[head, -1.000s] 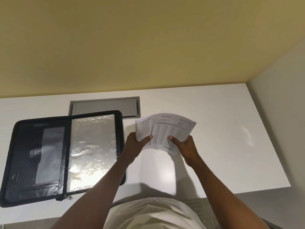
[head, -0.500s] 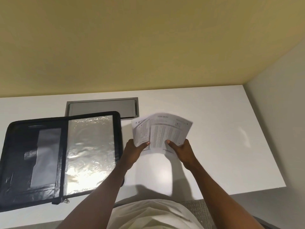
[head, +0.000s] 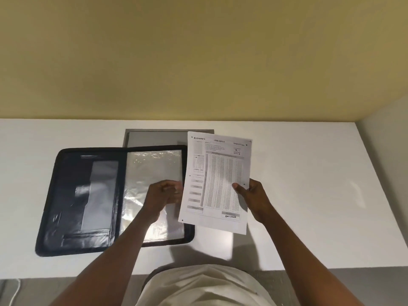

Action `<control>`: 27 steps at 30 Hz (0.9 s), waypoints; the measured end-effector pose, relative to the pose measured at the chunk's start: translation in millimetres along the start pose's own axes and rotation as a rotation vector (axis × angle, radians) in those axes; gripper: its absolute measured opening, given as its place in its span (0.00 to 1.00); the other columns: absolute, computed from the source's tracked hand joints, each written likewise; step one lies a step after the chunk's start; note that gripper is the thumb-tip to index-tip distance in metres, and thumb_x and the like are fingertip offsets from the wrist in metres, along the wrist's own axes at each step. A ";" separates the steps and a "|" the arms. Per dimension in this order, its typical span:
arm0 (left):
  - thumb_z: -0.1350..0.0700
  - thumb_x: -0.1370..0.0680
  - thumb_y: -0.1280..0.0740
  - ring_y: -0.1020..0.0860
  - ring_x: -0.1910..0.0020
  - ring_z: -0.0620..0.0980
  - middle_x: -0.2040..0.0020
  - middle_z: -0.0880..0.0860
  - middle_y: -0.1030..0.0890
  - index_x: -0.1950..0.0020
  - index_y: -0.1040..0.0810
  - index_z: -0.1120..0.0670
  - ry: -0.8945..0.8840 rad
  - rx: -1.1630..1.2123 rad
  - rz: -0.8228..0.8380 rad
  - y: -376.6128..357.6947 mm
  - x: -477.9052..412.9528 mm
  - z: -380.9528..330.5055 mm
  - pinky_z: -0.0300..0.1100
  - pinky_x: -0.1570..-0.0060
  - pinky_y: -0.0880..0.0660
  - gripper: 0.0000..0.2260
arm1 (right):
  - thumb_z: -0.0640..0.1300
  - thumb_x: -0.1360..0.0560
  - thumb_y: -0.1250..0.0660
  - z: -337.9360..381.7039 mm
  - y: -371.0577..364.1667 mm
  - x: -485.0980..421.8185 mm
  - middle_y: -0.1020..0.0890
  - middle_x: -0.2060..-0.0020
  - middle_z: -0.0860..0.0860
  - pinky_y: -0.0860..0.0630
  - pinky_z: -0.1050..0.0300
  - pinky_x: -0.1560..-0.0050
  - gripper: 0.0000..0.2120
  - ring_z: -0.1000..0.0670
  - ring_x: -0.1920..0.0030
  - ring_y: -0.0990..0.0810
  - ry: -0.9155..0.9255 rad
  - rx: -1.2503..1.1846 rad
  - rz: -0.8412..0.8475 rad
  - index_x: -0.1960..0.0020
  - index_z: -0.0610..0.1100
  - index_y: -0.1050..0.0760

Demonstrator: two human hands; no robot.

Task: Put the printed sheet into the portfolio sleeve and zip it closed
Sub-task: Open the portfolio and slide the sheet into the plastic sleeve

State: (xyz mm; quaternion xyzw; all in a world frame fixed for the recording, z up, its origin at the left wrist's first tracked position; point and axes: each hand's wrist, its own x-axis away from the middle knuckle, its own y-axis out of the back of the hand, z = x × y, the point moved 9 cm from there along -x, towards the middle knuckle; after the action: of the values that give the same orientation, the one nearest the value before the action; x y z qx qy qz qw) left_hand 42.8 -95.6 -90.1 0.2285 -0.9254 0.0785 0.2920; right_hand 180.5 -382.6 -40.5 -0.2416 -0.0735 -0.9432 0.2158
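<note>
The black zip portfolio [head: 66, 195] lies open flat on the white table, left of centre. Its right half carries a shiny clear sleeve [head: 150, 168]. My left hand [head: 163, 195] rests on the sleeve's right edge with the fingers curled and pinched on the plastic; it is blurred. My right hand [head: 254, 199] holds the printed sheet [head: 220, 184] by its right edge, thumb on top. The sheet hangs upright just right of the portfolio, printed side facing me, and overlaps the portfolio's right border.
The white table [head: 309, 184] runs right to a grey wall [head: 386, 140]. A grey recessed panel [head: 154, 138] sits in the table behind the portfolio. The yellow wall stands at the table's back. A white cable [head: 15, 292] hangs at the bottom left.
My left hand has let go of the sheet and moved left onto the clear sleeve. The sheet, bent between both hands before, now hangs flat from my right hand alone.
</note>
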 end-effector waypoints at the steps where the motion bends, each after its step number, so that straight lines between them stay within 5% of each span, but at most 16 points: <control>1: 0.66 0.22 0.28 0.13 0.50 0.63 0.49 0.60 0.12 0.44 0.14 0.58 -0.025 -0.078 -0.087 24.9 1.3 0.2 0.46 0.57 0.16 0.09 | 0.39 0.20 0.30 -1.6 -6.5 2.5 0.14 0.41 0.45 0.22 0.41 0.34 0.16 0.44 0.40 0.15 -0.015 -0.010 -0.009 0.32 0.39 0.21; 4: 0.65 0.22 0.28 0.16 0.51 0.55 0.47 0.58 0.13 0.41 0.16 0.60 -0.209 -0.534 -0.358 94.0 9.4 -17.1 0.46 0.50 0.20 0.10 | 0.38 0.20 0.31 -4.3 -25.7 11.4 0.15 0.41 0.44 0.22 0.39 0.33 0.16 0.42 0.40 0.15 -0.040 -0.016 -0.025 0.32 0.38 0.22; 6: 0.65 0.22 0.30 0.18 0.47 0.60 0.43 0.62 0.15 0.40 0.18 0.63 -0.260 -0.753 -0.436 126.1 10.2 -23.7 0.50 0.47 0.21 0.10 | 0.38 0.20 0.32 -6.0 -39.2 16.7 0.15 0.40 0.43 0.23 0.40 0.33 0.16 0.42 0.39 0.16 -0.046 -0.027 -0.033 0.32 0.38 0.22; 9: 0.63 0.21 0.29 0.32 0.25 0.65 0.26 0.65 0.29 0.26 0.30 0.66 -0.148 -0.967 -0.376 157.9 -0.5 -9.9 0.57 0.25 0.33 0.25 | 0.37 0.19 0.32 -10.3 -59.5 23.9 0.15 0.40 0.43 0.22 0.39 0.33 0.16 0.41 0.39 0.16 -0.058 -0.044 -0.044 0.32 0.38 0.23; 12: 0.59 0.18 0.31 0.48 0.17 0.63 0.16 0.62 0.46 0.17 0.47 0.64 -0.055 -1.109 -0.227 168.1 -9.7 10.6 0.54 0.18 0.47 0.35 | 0.37 0.19 0.32 -15.0 -78.9 29.9 0.15 0.40 0.43 0.22 0.39 0.35 0.15 0.41 0.41 0.15 -0.071 -0.056 -0.043 0.33 0.39 0.22; 16: 0.57 0.16 0.36 0.54 0.16 0.61 0.14 0.57 0.54 0.15 0.53 0.60 0.010 -1.144 -0.160 171.4 -13.5 27.4 0.58 0.19 0.46 0.35 | 0.37 0.19 0.32 -21.4 -97.8 34.6 0.14 0.41 0.42 0.22 0.38 0.35 0.13 0.39 0.41 0.15 -0.094 -0.066 -0.041 0.35 0.38 0.20; 27: 0.55 0.15 0.37 0.57 0.15 0.58 0.14 0.54 0.55 0.15 0.55 0.58 -0.027 -1.042 -0.172 157.3 7.0 51.5 0.58 0.18 0.50 0.35 | 0.37 0.19 0.33 -15.6 -119.6 37.6 0.15 0.42 0.39 0.21 0.37 0.36 0.13 0.35 0.41 0.16 -0.099 0.008 -0.073 0.36 0.35 0.21</control>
State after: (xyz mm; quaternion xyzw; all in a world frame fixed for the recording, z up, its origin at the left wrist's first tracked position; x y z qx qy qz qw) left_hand -61.9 26.4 -130.1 0.1294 -0.8233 -0.4190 0.3605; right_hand 91.2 -293.2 -39.9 -0.2843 -0.0967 -0.9370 0.1782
